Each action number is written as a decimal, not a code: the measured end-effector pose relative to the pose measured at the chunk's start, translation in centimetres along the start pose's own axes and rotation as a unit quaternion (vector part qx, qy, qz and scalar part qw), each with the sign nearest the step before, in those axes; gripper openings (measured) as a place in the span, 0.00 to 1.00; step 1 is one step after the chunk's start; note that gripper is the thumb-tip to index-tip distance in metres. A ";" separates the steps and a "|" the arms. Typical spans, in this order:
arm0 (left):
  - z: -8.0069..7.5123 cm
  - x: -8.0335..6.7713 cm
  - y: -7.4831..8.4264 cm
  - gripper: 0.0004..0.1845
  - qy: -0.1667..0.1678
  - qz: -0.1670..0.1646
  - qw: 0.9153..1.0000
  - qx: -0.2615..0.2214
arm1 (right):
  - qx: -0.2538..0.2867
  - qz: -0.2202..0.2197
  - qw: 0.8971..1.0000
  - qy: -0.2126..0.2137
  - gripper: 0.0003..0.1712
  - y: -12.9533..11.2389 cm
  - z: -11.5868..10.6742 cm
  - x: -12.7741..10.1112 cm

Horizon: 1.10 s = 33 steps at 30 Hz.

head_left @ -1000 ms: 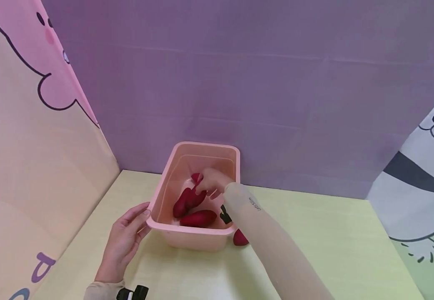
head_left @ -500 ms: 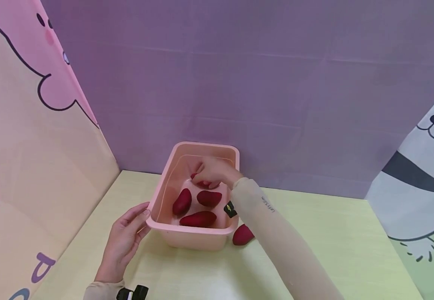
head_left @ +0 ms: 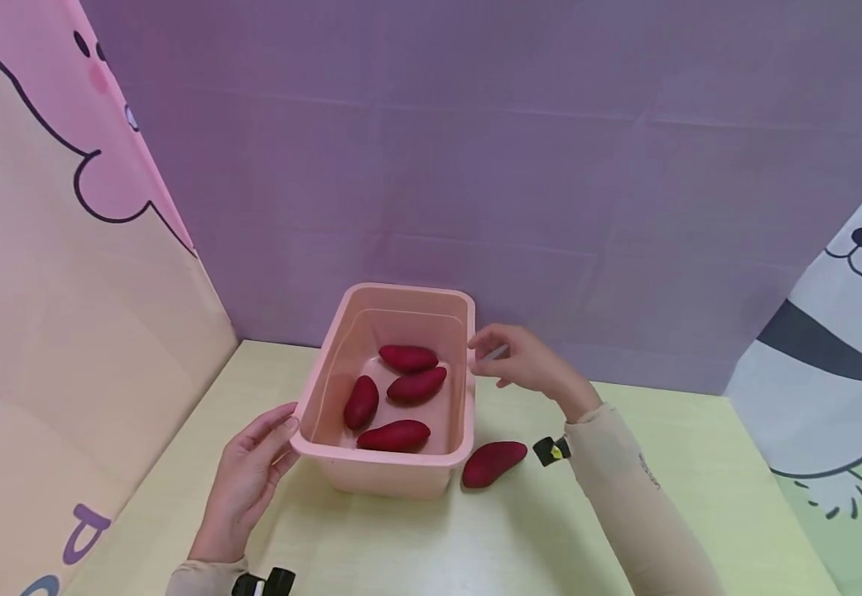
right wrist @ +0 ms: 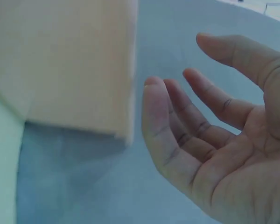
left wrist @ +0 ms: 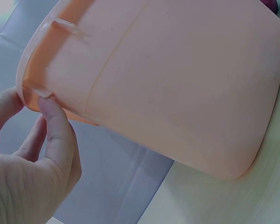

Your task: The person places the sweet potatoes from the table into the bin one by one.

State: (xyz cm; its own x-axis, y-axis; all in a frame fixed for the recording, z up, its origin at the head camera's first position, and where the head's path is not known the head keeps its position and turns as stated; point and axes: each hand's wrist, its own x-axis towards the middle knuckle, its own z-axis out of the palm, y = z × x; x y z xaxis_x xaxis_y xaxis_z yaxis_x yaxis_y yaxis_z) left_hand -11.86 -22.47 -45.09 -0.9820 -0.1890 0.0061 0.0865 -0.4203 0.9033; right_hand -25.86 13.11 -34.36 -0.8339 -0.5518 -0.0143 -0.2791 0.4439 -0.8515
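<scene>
A pink plastic tub point(head_left: 389, 480) stands on the yellow table and holds several dark red sweet potatoes point(head_left: 408, 358). One more sweet potato point(head_left: 493, 462) lies on the table by the tub's front right corner. My left hand point(head_left: 281, 426) rests against the tub's front left corner. In the left wrist view its fingertips point(left wrist: 46, 105) touch the rim of the tub point(left wrist: 177, 84). My right hand point(head_left: 486, 352) hovers just right of the tub's far right corner. It holds nothing, and its fingers point(right wrist: 177, 107) are spread beside the tub wall point(right wrist: 65, 60).
A purple backdrop point(head_left: 512, 165) stands close behind the tub. Cartoon panels close off the left point(head_left: 43, 290) and right point(head_left: 833, 356) sides. Bare yellow table point(head_left: 662, 463) stretches to the right of the tub and in front of it.
My right hand let go of a sweet potato inside the tub, lifted out and moved right past the rim. The left hand and the tub stayed still.
</scene>
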 end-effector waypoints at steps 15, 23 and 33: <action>-0.1 0.0 0.1 0.11 0.006 -0.001 1.000 -0.002 | 0.063 0.026 0.997 -0.019 0.20 14.7 2.2 -5.6; 0.0 0.0 0.0 0.11 0.009 -0.007 1.000 0.006 | 0.118 0.024 0.991 -0.055 0.29 16.6 4.0 -6.1; 0.1 -0.2 0.1 0.11 0.013 -0.010 1.000 0.012 | 0.146 0.016 0.987 -0.069 0.30 16.6 5.2 -6.0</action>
State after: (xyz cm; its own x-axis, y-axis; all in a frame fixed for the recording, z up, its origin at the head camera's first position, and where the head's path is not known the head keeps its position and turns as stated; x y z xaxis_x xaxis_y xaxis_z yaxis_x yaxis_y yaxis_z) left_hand -11.65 -22.37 -44.94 -0.9788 -0.2036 -0.0227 0.0625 -0.4022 0.9134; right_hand -23.05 20.10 -51.11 -0.7622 -0.6398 -0.0984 -0.0877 0.2527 -0.9636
